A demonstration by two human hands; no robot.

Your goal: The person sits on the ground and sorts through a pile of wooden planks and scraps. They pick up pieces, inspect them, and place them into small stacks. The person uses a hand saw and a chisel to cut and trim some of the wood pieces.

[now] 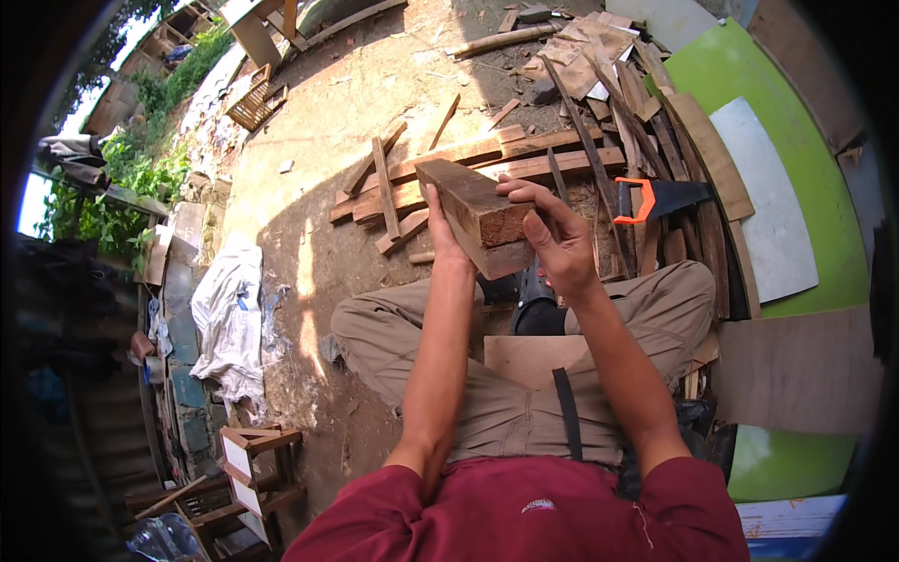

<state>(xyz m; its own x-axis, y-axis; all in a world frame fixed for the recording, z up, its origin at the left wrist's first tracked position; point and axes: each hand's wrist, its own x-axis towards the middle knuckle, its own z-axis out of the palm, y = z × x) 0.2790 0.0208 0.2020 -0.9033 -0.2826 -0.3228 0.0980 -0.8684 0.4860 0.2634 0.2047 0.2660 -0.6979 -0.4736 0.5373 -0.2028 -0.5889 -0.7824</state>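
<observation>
A thick wooden block (468, 199) with a rough sawn end is held up in front of me, tilted, above my crossed legs. My left hand (447, 236) grips it along its left side, the fingers mostly hidden behind the wood. On the other side, my right hand (560, 239) touches the near end, its thumb by the end face and its fingers bent over the top edge. A handsaw (660, 199) with an orange and black handle and dark blade rests on the wood scraps to the right.
Beyond the block lie several timber beams (552, 164) and loose sticks. Scrap boards (646, 103) pile up at the right beside a green panel (782, 169). White cloth (230, 323) lies on the ground at left, with a small wooden frame (267, 468) nearer me.
</observation>
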